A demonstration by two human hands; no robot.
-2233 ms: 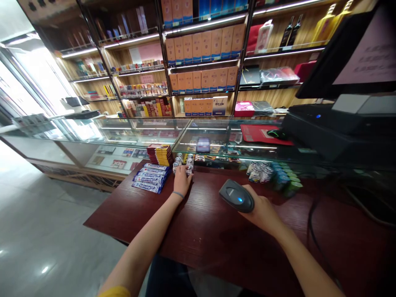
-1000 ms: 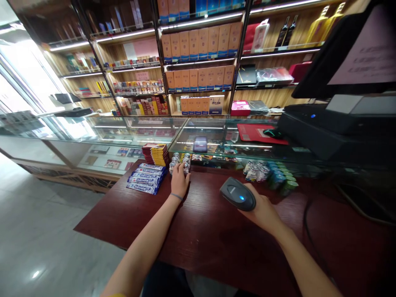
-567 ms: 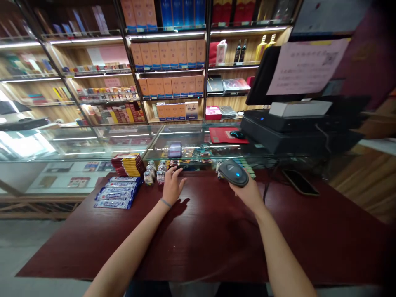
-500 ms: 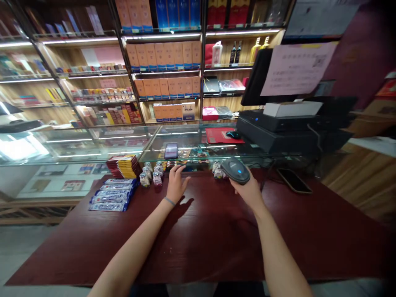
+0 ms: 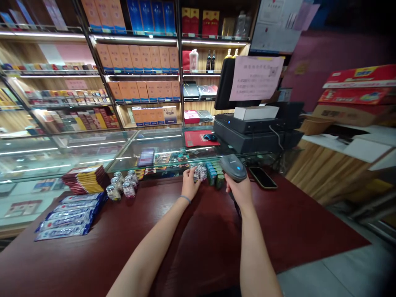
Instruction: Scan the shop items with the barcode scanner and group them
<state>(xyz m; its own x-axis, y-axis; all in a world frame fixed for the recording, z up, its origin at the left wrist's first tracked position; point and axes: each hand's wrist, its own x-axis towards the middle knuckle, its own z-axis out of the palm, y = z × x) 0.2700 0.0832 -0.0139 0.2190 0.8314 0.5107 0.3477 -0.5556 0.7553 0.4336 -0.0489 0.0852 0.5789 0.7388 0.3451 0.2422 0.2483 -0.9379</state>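
My right hand (image 5: 237,190) is wrapped round the grip of a black barcode scanner (image 5: 233,167) with a blue light, held above the dark red counter (image 5: 198,231). My left hand (image 5: 189,184) reaches to a cluster of small clear jars (image 5: 199,170) at the counter's back edge, its fingers curled against one of them. Green round tins (image 5: 215,175) stand just right of those jars, under the scanner's nose. A second group of small jars (image 5: 122,186) stands further left.
Blue wrapped bars (image 5: 69,214) and a stack of red-yellow packs (image 5: 86,179) lie at the left. A black phone (image 5: 262,177) lies right of the scanner. A glass display case (image 5: 93,144) runs behind the counter, with a till and monitor (image 5: 247,123) at the right and stocked shelves (image 5: 139,62) beyond.
My view has swung to the right. My left hand left the left group of jars and moved right to the jars by the green tins. The scanner moved forward above the tins.
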